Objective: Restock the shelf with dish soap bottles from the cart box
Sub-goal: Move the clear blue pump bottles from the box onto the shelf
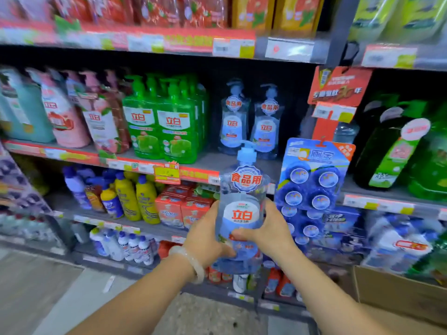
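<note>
A clear blue dish soap bottle (243, 204) with a pump top stands upright between both my hands, in front of the shelves at mid height. My left hand (205, 235) grips its lower left side, and my right hand (266, 232) wraps round its lower right side, thumb across the front. Two matching blue bottles (250, 122) stand on the middle shelf (210, 163) above and behind the held one. Open shelf space lies in front of them. The cardboard box (396, 293) shows at the lower right corner.
Green pump bottles (164, 124) stand left of the blue ones, pink bottles (79, 114) further left. A hanging pack of blue toilet blocks (312, 182) is just right of my right hand. Dark green bottles (396, 146) fill the right bay. Lower shelves hold cleaners.
</note>
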